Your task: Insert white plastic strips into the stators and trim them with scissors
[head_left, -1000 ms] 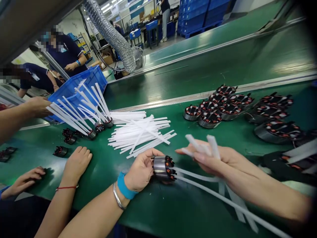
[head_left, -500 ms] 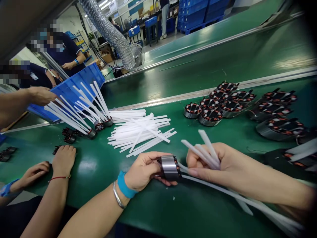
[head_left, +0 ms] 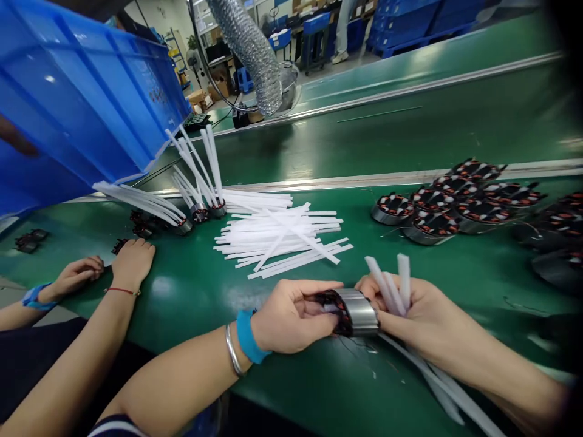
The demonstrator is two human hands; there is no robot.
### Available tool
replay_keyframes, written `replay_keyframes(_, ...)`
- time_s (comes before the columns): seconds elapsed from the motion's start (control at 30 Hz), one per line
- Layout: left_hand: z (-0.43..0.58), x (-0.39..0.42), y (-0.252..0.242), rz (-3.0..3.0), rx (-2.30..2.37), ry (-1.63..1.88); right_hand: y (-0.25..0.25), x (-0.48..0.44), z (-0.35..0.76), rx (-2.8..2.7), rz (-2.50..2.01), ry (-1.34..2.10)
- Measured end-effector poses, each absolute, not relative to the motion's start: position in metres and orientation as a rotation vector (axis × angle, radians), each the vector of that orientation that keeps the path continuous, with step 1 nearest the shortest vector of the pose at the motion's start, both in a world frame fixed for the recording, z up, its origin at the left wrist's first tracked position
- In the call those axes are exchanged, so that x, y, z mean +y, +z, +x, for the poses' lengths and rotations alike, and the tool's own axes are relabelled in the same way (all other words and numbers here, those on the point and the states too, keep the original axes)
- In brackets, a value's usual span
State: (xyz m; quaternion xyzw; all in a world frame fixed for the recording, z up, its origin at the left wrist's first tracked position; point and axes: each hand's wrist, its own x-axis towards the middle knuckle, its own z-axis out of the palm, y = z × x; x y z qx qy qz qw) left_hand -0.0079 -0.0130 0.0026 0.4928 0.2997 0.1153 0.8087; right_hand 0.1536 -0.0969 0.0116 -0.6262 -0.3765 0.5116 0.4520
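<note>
My left hand (head_left: 294,315) grips a round metal stator (head_left: 353,311) with dark and orange windings, held just above the green table (head_left: 291,376). My right hand (head_left: 410,309) touches the stator's other side and holds a bundle of long white strips (head_left: 392,280), whose ends stick up past the fingers and trail down to the right. A loose pile of white strips (head_left: 280,237) lies just beyond my hands.
A big blue bin (head_left: 77,103) is lifted at the upper left. Stators with strips inserted (head_left: 200,209) stand beside it. Several wound stators (head_left: 437,209) sit at the right. Another person's two hands (head_left: 109,267) rest on the table at the left. A silver duct (head_left: 250,48) hangs behind.
The blue bin has been lifted up close at the upper left. My hands have closed together around the stator, which has turned its windings toward my left palm. The view shifted right.
</note>
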Motion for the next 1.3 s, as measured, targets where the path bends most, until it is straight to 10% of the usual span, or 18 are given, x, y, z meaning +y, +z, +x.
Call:
replay_keyframes(1.17,-0.006,-0.006,0.008,0.978,0.583,0.219,0.006,-0.095,0.164,-1.179,-1.395,1.409)
replay_keyframes(1.3,-0.005,-0.004,0.013,0.908,0.523,0.184,0.009,-0.091,0.178,-1.075,-1.636,1.016)
